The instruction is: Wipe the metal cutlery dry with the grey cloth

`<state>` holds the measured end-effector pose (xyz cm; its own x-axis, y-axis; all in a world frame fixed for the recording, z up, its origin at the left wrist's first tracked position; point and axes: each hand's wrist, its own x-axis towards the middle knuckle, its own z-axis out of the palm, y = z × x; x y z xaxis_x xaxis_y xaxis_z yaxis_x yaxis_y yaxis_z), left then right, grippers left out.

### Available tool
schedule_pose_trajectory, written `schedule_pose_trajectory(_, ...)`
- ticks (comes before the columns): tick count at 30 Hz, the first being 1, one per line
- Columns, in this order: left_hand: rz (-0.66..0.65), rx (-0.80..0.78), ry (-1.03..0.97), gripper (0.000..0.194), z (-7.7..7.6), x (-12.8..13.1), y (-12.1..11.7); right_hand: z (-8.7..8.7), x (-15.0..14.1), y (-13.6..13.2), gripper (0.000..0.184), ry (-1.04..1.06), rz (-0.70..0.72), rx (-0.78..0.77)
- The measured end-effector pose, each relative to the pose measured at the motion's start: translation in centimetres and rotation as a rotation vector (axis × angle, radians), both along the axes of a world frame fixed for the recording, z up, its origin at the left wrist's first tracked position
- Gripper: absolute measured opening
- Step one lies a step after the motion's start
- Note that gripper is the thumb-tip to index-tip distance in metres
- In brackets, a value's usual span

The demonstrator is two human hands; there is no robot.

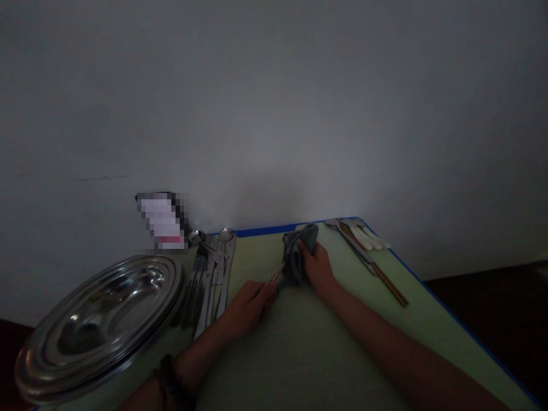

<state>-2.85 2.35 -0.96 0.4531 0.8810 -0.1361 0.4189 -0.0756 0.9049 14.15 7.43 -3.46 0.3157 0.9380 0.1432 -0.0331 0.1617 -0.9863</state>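
Observation:
My left hand point(249, 305) is closed round the handle of a thin utensil point(276, 275), whose far end is buried in a grey cloth point(297, 251). My right hand point(315, 264) grips that cloth, with fingers wrapped over it around the utensil. Both hands rest low over the pale green table point(308, 342) near its middle. A dark beaded bracelet sits on my left wrist.
A stack of oval steel trays point(100, 319) sits at the left. Several steel spoons and other cutlery point(212, 268) lie beside it. More cutlery with white and wooden handles point(363, 248) lies at the far right. A blurred card point(162, 222) leans on the wall.

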Motion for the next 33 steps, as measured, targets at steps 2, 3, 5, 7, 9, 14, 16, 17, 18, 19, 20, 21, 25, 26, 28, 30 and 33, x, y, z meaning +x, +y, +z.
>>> schedule_pose_trajectory(2,0.006,-0.025,-0.017,0.048,-0.1,0.0,0.0,0.1,0.0,-0.1,0.036,-0.115,-0.067,0.01)
schedule_pose_trajectory(3,0.006,-0.024,-0.018,0.049,-0.1,0.1,-0.1,0.2,0.0,-0.2,0.036,-0.147,-0.077,0.011)
schedule_pose_trajectory(5,0.001,0.019,-0.009,0.048,0.1,0.2,-0.2,0.2,0.0,-0.2,0.037,-0.165,-0.075,0.011)
schedule_pose_trajectory(7,-0.006,0.088,-0.001,0.045,0.3,0.4,-0.3,0.0,0.0,-0.1,0.037,-0.168,-0.076,0.003)
schedule_pose_trajectory(9,0.0,0.149,0.006,0.041,0.5,0.6,-0.4,0.0,0.0,-0.1,0.037,-0.181,-0.077,0.005)
schedule_pose_trajectory(14,0.02,0.197,0.024,0.039,0.5,0.5,-0.4,0.3,0.0,-0.2,0.034,-0.245,-0.042,0.0)
schedule_pose_trajectory(16,-0.009,0.192,0.029,0.041,0.5,0.4,-0.5,0.5,-0.1,-0.1,0.032,-0.261,-0.027,-0.002)
schedule_pose_trajectory(17,-0.022,0.184,0.029,0.041,0.5,0.3,-0.5,0.6,-0.1,-0.1,0.031,-0.266,-0.016,0.0)
schedule_pose_trajectory(18,-0.027,0.175,0.028,0.042,0.6,0.3,-0.6,0.7,-0.1,-0.1,0.03,-0.273,-0.003,0.004)
schedule_pose_trajectory(19,-0.028,0.164,0.029,0.042,0.6,0.3,-0.6,0.8,-0.1,-0.1,0.029,-0.282,0.007,0.009)
schedule_pose_trajectory(20,-0.023,0.156,0.03,0.042,0.6,0.2,-0.6,0.8,-0.2,-0.1,0.028,-0.295,0.015,0.014)
schedule_pose_trajectory(21,-0.019,0.148,0.034,0.043,0.6,0.2,-0.6,0.8,-0.2,0.0,0.028,-0.314,0.019,0.018)
schedule_pose_trajectory(25,-0.009,0.13,0.047,0.042,0.8,0.3,-0.7,1.0,-0.7,0.3,0.028,-0.464,-0.011,-0.003)
schedule_pose_trajectory(26,-0.003,0.131,0.056,0.042,0.8,0.3,-0.7,1.1,-0.8,0.5,0.027,-0.515,-0.011,-0.02)
schedule_pose_trajectory(28,0.006,0.138,0.085,0.039,1.1,0.4,-0.7,1.2,-0.9,1.0,0.027,-0.595,0.009,-0.047)
schedule_pose_trajectory(30,0.0,0.147,0.113,0.035,1.3,0.6,-0.8,1.1,-0.9,1.4,0.027,-0.606,0.029,-0.015)
schedule_pose_trajectory(33,-0.039,0.169,0.127,0.032,1.3,0.7,-0.8,0.8,-0.4,1.7,0.029,-0.47,0.04,0.11)
